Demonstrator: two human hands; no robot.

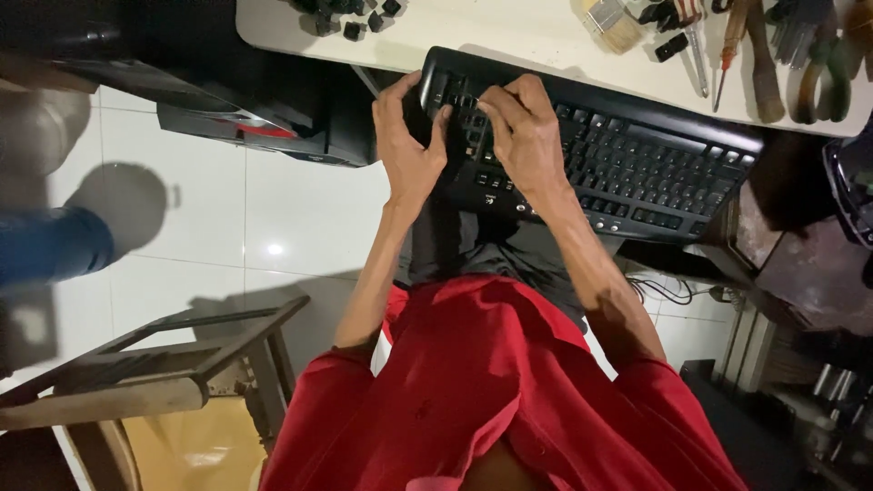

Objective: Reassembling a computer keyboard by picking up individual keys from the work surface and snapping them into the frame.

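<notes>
A black keyboard (637, 168) lies across my lap, its far edge against a white table (509, 36). My left hand (406, 145) grips the keyboard's left end, thumb pressed on the keys. My right hand (523, 136) rests on the keys just beside it, fingers bent and pinched at a key near the top row. Whether a loose keycap sits between the fingertips is hidden. I wear a red shirt.
Loose black keycaps (350, 16) lie at the table's near-left corner. A brush (614, 23), screwdrivers (727, 50) and pliers (818, 64) lie at the right. A wooden chair (164, 359) stands on the white tiled floor at left. A blue-clad leg (50, 244) shows at far left.
</notes>
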